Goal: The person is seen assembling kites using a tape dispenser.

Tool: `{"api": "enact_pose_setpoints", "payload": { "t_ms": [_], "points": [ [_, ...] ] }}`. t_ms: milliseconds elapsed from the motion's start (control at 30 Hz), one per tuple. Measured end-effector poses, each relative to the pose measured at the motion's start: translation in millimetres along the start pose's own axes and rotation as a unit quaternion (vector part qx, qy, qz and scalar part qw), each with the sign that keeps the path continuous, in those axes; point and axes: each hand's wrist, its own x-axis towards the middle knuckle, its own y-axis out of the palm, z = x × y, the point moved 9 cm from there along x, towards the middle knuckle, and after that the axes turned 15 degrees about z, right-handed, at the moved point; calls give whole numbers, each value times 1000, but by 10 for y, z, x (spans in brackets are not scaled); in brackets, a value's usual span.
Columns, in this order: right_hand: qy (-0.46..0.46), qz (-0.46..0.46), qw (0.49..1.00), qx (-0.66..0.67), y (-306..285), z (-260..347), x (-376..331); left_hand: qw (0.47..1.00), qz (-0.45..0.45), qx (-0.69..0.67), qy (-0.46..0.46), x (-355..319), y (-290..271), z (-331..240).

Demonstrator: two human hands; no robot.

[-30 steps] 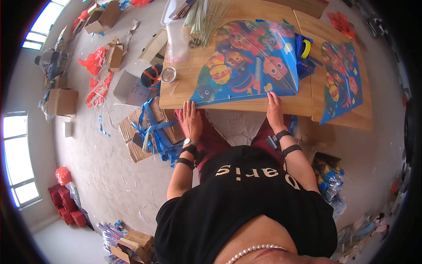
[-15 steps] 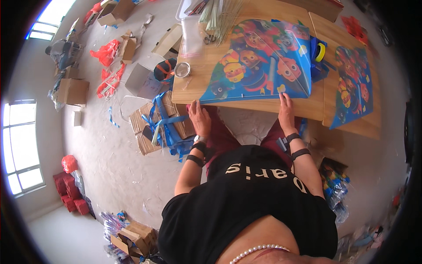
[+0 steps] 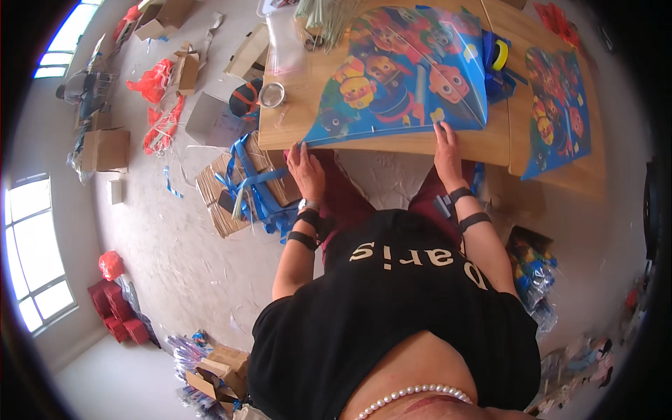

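A blue kite [image 3: 392, 105] printed with colourful cartoon figures lies on the wooden table [image 3: 406, 143], its long edge along the near side. Thin pale rods run along that edge and slantwise across the sheet. My left hand [image 3: 306, 173] is at the kite's left corner, fingertips closed on it at the table edge. Farther right, my right hand [image 3: 449, 150] holds the near edge, its fingers together over the rim and the thumb mostly hidden. Both forearms wear dark bands.
A second printed kite [image 3: 556, 112] lies on the right. Thin sticks [image 3: 329, 17], a round tin [image 3: 271, 94] and a yellow tape roll [image 3: 500, 54] are on the table. Flattened cardboard [image 3: 217, 196] with blue ribbon, boxes [image 3: 105, 150] and red bags [image 3: 152, 80] litter the floor.
The whole view has shifted, so the table appears higher and slightly further left. Both hands stay at about the same places on the kite's near edge.
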Motion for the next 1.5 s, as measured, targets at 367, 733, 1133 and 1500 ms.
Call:
{"api": "enact_pose_setpoints", "payload": {
  "t_ms": [367,733,1133,1500],
  "points": [
    [7,-11,1000,17,24,-26,-34,1000,14,-6,4,-11,23,5],
    [15,-145,983,108,-530,-193,-54,998,15,-45,32,178,-17,-503],
    [174,-248,919,254,-1549,-2335,801,820,366,-399,186,1209,1830,-3649],
    [215,-22,912,349,-1239,-2600,1251,658,457,-589,-108,1747,2897,-4206]
  ]
}}
